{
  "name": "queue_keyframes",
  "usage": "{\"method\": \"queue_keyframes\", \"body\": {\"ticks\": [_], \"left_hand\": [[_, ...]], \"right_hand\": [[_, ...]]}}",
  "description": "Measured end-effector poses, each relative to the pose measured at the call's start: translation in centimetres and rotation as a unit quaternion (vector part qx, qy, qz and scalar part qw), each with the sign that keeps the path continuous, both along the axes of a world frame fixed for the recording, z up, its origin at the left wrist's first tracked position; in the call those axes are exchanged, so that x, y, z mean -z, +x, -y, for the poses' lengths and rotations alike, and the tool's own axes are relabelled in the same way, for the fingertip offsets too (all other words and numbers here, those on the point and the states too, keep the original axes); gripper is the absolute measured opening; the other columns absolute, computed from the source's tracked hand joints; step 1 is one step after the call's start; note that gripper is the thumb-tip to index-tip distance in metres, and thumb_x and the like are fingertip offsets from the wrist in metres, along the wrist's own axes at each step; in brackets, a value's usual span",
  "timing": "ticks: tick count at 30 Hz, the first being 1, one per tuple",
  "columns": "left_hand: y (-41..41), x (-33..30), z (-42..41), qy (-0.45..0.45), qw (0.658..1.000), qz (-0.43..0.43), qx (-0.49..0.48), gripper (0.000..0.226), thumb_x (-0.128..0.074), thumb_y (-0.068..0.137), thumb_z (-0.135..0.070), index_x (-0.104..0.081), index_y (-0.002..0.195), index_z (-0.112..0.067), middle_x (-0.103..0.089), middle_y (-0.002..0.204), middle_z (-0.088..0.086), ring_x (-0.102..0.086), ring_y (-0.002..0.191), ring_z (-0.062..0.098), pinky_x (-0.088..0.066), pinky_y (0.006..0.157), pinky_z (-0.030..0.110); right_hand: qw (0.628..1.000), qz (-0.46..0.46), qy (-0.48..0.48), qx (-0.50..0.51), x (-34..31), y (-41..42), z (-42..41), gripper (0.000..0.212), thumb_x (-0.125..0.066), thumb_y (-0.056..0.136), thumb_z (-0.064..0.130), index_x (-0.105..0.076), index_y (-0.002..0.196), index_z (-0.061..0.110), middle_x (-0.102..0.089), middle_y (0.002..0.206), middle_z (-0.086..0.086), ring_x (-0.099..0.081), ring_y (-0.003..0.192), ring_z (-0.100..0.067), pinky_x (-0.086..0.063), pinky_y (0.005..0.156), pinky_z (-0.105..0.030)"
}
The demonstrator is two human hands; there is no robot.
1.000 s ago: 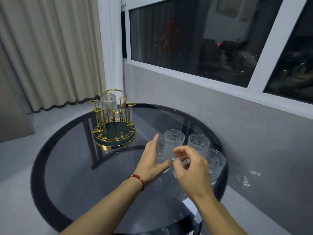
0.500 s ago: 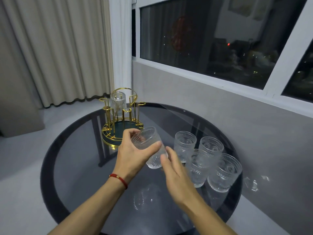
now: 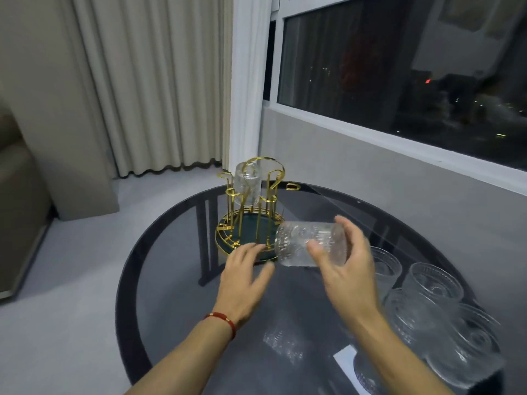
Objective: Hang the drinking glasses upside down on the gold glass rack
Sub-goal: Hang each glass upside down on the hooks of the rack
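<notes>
Head view: right hand (image 3: 346,273) fingers grip a sideways glass (image 3: 306,243); left hand (image 3: 245,277) fingers spread, empty; rack (image 3: 251,212) holds one inverted glass (image 3: 247,183).

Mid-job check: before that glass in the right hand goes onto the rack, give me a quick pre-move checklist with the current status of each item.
1. Grip: right hand holds the glass by its base end, fingers wrapped around it: ok.
2. Orientation: the glass lies on its side, not upside down: not ok.
3. Free peg: the gold rack carries one hung glass; several pegs show bare: ok.
4. Left hand is open and empty, beside the rack base, free to steady it: ok.
5. Clearance: remaining glasses stand to the right, away from the path: ok.
6. Rack stability on the glass table: cannot tell.
</notes>
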State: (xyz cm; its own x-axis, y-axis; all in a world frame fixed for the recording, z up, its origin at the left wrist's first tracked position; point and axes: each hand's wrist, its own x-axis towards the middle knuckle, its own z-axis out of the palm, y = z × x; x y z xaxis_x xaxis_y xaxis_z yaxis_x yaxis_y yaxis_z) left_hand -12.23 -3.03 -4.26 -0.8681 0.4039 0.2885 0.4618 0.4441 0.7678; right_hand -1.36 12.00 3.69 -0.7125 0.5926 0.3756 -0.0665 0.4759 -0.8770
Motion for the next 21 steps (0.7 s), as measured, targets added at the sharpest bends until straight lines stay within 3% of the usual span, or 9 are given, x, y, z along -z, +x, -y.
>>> {"method": "queue_keyframes", "body": {"ticks": [2, 5, 8, 11, 15, 21], "left_hand": [[-0.7, 1.6, -0.2, -0.131, 0.99, -0.052, -0.012, 0.07, -0.054, 0.095, -0.052, -0.031, 0.158, -0.032, -0.023, 0.169, -0.003, -0.009, 0.158, 0.019, -0.018, 0.126, 0.054], [-1.0, 2.9, -0.8, -0.211, 0.974, -0.08, -0.011, 0.079, -0.048, 0.097, -0.054, -0.011, 0.163, -0.034, -0.004, 0.174, -0.005, 0.01, 0.159, 0.017, -0.006, 0.128, 0.051], [-1.0, 3.3, -1.0, -0.238, 0.966, -0.097, -0.025, 0.078, -0.044, 0.098, -0.054, -0.006, 0.163, -0.032, 0.0, 0.174, -0.006, 0.016, 0.158, 0.016, -0.005, 0.129, 0.05], [-1.0, 3.4, -1.0, -0.249, 0.962, -0.103, -0.031, 0.077, -0.04, 0.099, -0.054, -0.004, 0.163, -0.032, 0.001, 0.174, -0.006, 0.017, 0.157, 0.016, -0.007, 0.129, 0.05], [-1.0, 3.6, -1.1, -0.247, 0.963, -0.101, -0.033, 0.077, -0.035, 0.097, -0.055, -0.003, 0.163, -0.034, 0.002, 0.174, -0.008, 0.018, 0.157, 0.015, -0.006, 0.129, 0.049], [-1.4, 3.9, -1.3, -0.243, 0.964, -0.099, -0.035, 0.08, -0.032, 0.092, -0.057, -0.003, 0.162, -0.036, 0.005, 0.173, -0.011, 0.021, 0.156, 0.012, -0.003, 0.129, 0.048]], "right_hand": [[0.999, -0.014, 0.033, 0.025, -1.8, -1.7, -1.5, 0.073, -0.073, 0.092, 0.043, -0.043, 0.157, 0.029, -0.048, 0.154, 0.002, -0.043, 0.136, -0.007, -0.039, 0.111, -0.034], [0.997, -0.009, 0.054, 0.062, -5.4, -5.8, -4.7, 0.077, -0.072, 0.093, 0.046, -0.039, 0.16, 0.026, -0.047, 0.161, -0.004, -0.046, 0.145, -0.019, -0.04, 0.119, -0.044], [0.996, -0.017, 0.041, 0.072, -8.7, -11.1, -7.0, 0.077, -0.075, 0.091, 0.04, -0.043, 0.157, 0.016, -0.052, 0.159, -0.007, -0.05, 0.145, -0.024, -0.04, 0.119, -0.039], [0.998, -0.001, 0.039, 0.057, -10.8, -15.7, -8.2, 0.075, -0.077, 0.089, 0.035, -0.046, 0.154, 0.011, -0.056, 0.156, -0.007, -0.055, 0.14, -0.022, -0.042, 0.108, -0.029], [0.989, 0.076, 0.128, -0.015, -11.6, -20.3, -9.1, 0.075, -0.078, 0.09, 0.031, -0.047, 0.155, 0.012, -0.054, 0.158, -0.008, -0.054, 0.141, -0.027, -0.043, 0.11, -0.036], [0.966, 0.163, 0.148, -0.136, -11.2, -24.6, -10.3, 0.076, -0.085, 0.086, 0.022, -0.052, 0.154, 0.016, -0.056, 0.156, -0.005, -0.051, 0.143, -0.027, -0.04, 0.114, -0.045]]}}
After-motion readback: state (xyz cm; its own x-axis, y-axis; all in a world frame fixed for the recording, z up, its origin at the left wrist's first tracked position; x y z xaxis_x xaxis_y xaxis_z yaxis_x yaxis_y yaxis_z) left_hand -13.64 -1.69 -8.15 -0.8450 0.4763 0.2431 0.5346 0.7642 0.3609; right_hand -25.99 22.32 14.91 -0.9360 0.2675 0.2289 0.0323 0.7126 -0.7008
